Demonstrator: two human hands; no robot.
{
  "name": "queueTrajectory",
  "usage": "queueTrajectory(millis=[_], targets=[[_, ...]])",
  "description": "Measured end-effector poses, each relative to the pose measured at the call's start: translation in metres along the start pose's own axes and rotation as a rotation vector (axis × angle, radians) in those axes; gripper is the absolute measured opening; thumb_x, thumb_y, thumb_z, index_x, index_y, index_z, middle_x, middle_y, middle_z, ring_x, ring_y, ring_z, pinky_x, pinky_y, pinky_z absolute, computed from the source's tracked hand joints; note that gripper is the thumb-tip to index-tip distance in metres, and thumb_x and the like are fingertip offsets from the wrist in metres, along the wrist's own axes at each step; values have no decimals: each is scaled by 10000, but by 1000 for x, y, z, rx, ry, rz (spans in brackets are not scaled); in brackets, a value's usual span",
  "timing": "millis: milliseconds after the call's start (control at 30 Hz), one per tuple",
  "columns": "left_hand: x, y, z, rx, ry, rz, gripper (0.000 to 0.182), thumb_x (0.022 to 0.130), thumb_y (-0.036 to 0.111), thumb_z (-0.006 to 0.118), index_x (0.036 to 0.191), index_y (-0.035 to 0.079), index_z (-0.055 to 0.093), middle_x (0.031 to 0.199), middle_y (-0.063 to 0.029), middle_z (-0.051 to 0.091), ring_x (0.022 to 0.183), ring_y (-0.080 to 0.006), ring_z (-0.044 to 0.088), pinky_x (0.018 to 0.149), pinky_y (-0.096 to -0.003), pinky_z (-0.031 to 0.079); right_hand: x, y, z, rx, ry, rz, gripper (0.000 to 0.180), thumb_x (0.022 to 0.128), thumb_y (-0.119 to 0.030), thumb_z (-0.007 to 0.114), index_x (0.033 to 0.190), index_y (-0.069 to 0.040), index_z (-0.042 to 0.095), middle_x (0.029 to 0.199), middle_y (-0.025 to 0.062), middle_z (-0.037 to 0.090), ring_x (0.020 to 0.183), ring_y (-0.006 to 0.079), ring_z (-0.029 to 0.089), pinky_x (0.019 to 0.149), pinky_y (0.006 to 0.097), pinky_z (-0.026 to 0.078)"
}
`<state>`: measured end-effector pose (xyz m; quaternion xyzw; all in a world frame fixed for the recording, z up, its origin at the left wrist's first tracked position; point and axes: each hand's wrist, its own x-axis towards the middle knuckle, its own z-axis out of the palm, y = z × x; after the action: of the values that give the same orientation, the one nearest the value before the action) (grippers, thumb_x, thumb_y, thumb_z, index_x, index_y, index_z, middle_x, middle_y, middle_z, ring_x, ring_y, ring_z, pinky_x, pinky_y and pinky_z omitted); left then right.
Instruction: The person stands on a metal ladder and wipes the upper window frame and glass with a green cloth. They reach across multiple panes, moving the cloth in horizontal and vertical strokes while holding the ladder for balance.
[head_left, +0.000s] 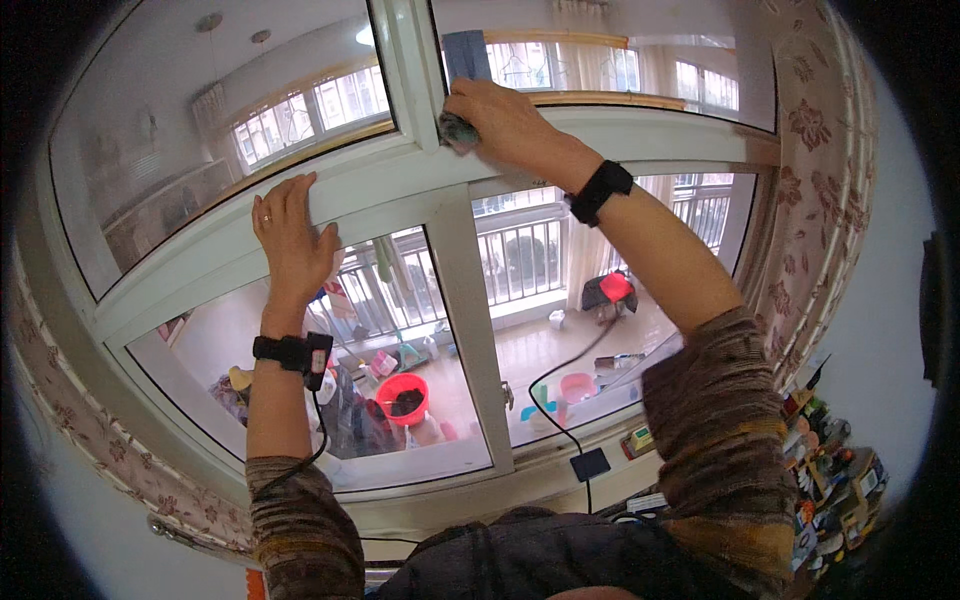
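Observation:
Bunched in my right hand (502, 120) is a dark greenish cloth (457, 133). It presses against the white window frame (420, 161), at the foot of the upright bar between the two upper panes. My left hand (289, 236) rests on the frame's horizontal rail, fingers on the rail and thumb apart, with nothing visible in it. Above the rail are the upper left pane (172, 112) and the upper right pane (675, 45). Below it sit two sliding sashes, with a small latch (508, 395) on the stile between them. Both wrists wear black straps.
Floral curtains (806, 187) hang at both sides. A black cable with a small dark box (590, 465) runs near the sill. Assorted small items (832, 487) crowd the lower right. Through the glass, a red bucket (403, 397) and a railing (525, 259) show.

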<state>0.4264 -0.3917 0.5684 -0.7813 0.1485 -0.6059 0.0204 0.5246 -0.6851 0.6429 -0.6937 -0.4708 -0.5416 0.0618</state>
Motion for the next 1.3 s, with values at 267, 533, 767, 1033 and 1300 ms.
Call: queueTrajectory(millis=[267,533,767,1033,1300], targets=[[-1,2,-4,23,-26,-39,686,627,84,650,1285,120,456,1236,-111,476,1211,-291,399,1113,-500,129,-99,111,-97,-509,-235,445,303,732,-300,729,874,-45,650,914,155,596,881,324,586,800,441,494],[1,-6,5,61,33,76,664,652,188,591,1294,83,456,1241,-179,489,1186,-349,426,1076,-537,175,-70,27,-17,-80,315,59,373,599,-67,734,954,-64,617,999,116,581,929,320,546,844,418,443],[-2,-12,11,118,-26,55,677,743,362,535,1342,80,398,1284,-154,446,1257,-325,369,1105,-546,102,-195,180,-82,-342,319,368,260,682,-188,736,913,-100,655,891,108,643,857,321,589,814,421,442],[-1,-11,15,227,-14,85,646,777,384,513,1334,76,403,1273,-157,465,1247,-314,392,1104,-515,115,-335,304,-154,-676,152,803,282,843,-196,601,1098,-80,630,1017,199,639,970,334,603,860,391,471],[-12,-72,23,328,-27,240,723,885,574,428,1378,51,351,1346,-189,422,1232,-382,407,1046,-524,251,-503,135,-80,102,245,1355,316,785,-12,596,1098,-43,626,1078,112,638,997,298,588,866,367,444]])
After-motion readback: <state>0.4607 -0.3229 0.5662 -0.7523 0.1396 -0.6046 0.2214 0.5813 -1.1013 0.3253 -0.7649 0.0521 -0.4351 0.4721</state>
